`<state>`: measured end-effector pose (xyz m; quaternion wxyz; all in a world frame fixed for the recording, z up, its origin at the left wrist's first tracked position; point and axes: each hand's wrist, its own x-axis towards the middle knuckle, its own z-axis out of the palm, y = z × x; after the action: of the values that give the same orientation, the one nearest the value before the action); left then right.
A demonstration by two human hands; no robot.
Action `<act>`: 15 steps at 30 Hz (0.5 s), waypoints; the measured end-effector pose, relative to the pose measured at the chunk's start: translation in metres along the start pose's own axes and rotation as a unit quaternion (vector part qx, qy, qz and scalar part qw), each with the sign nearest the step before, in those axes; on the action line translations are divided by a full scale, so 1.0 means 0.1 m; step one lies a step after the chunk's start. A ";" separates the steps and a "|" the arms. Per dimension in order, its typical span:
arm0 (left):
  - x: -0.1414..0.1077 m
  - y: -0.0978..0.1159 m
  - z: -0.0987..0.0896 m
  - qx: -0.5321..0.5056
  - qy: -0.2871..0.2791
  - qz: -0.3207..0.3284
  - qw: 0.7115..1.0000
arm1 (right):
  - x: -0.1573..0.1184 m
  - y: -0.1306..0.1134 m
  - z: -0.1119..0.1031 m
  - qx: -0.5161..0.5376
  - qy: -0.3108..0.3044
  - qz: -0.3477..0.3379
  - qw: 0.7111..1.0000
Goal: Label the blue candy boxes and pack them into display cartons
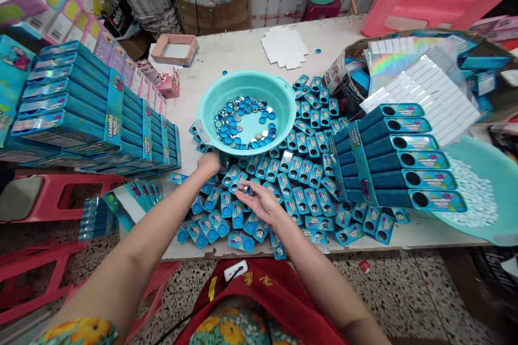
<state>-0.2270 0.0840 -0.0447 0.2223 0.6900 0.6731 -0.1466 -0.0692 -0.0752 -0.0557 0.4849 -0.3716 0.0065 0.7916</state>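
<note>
Many small blue boxes (pixel 306 200), printed and with a round hole at one end, stand packed across the table; several near the front have a round blue cap in the hole. On top of some sits a turquoise basin (pixel 246 78) with loose blue and silver caps (pixel 232 128) inside. My right hand (pixel 261 202) is palm up over the boxes, its fingers curled around a shiny blue cap (pixel 249 190). My left hand (pixel 209 164) is closed just below the basin's front left edge, low among the boxes. Its fingertips and anything in them are hidden.
Bundled blue boxes (pixel 81 102) are stacked at left. Another bundle (pixel 388 161) lies at right, beside a basin of small pale pieces (pixel 473 194) and a carton of white sheets (pixel 424 86). A pink tray (pixel 175 49) and white card (pixel 284 46) lie behind.
</note>
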 end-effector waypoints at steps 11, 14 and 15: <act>-1.23 0.02 0.55 -0.318 0.028 0.238 0.917 | 0.02 0.12 0.07 -0.101 0.019 -0.011 0.995; -1.25 -0.01 0.60 -0.404 -0.016 0.188 0.895 | 0.01 0.13 0.06 -0.142 0.006 0.014 0.990; -1.25 -0.02 0.60 -0.417 -0.028 0.167 0.893 | 0.00 0.13 0.06 -0.152 0.000 0.018 0.988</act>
<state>-0.2295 -0.0546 -0.0338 0.5296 0.6321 0.5403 0.1675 -0.0824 -0.0797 -0.0562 0.4086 -0.4411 -0.1069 0.7919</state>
